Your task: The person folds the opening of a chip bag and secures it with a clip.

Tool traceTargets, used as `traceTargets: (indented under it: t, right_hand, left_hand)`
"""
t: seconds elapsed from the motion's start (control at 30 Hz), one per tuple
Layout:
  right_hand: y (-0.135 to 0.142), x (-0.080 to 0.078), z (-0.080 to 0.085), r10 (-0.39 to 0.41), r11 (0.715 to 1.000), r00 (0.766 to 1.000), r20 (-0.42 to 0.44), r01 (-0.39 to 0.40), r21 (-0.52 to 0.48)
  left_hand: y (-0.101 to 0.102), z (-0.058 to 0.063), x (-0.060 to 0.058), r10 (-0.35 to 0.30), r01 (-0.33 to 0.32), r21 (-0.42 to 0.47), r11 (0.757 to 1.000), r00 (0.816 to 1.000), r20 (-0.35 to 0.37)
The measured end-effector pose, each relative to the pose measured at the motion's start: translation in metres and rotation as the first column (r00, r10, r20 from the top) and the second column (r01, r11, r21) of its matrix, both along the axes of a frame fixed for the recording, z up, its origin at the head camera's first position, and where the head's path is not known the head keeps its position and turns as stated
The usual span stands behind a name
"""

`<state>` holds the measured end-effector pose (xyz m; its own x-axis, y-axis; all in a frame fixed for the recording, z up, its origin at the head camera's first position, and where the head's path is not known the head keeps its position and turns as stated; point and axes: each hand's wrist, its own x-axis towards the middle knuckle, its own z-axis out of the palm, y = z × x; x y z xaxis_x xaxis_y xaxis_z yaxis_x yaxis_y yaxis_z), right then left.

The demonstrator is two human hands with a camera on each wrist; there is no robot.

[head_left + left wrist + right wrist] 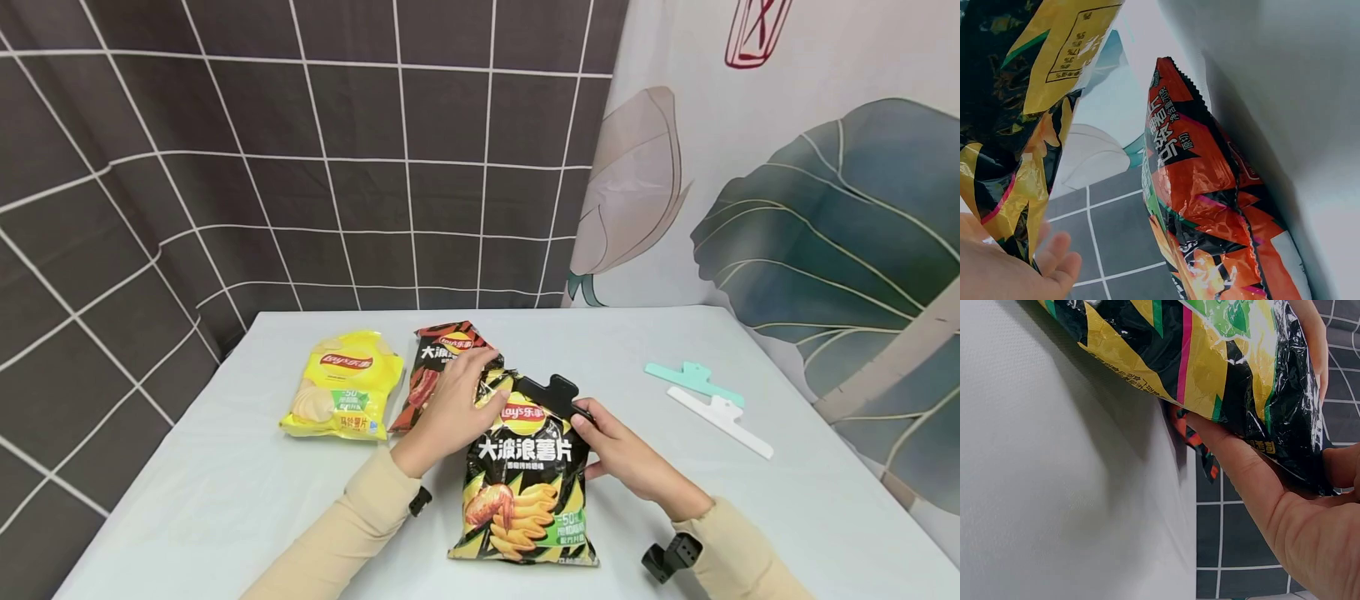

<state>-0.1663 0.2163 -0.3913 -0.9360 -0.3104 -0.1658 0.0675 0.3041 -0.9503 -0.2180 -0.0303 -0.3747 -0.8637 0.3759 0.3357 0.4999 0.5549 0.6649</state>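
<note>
A black and yellow chip bag (525, 492) lies in front of me, with a black bag clip (558, 395) slanting across its top. My right hand (626, 458) pinches the clip's right end at the bag's upper corner; one finger reaches along the bag in the right wrist view. At the upper left corner my left hand (453, 408) has its thumb near the bag's front and its other fingers loosely bent beyond the top edge. In the left wrist view those fingers (1063, 259) stand apart from the bag. A red and black chip bag (420, 392) lies partly behind my left hand.
A yellow chip bag (345, 387) lies at the left of the white table (225, 492). On the right rest a mint-green clip (693, 381) and a white clip (722, 419), close together. Dark checked cloth (360, 192) hangs behind the table.
</note>
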Motion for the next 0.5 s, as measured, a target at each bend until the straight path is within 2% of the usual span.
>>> traceTargets:
  t: [0.17,0.3,0.5]
  right_hand:
    - [0.004,0.0,0.001,-0.006,1.0,1.0,-0.005,0.006,0.004]
    - [0.007,0.0,0.001,-0.006,1.0,1.0,-0.012,0.006,0.002]
    - [0.01,-0.002,-0.001,-0.022,1.0,1.0,-0.009,0.022,-0.004]
  left_hand:
    - [-0.001,-0.004,-0.001,0.004,-0.009,0.037,0.999,0.994,0.112]
    - [-0.001,-0.006,-0.001,0.014,-0.032,0.082,0.996,0.978,0.207]
    - [0.0,-0.011,-0.001,0.005,-0.051,0.167,0.985,0.963,0.269]
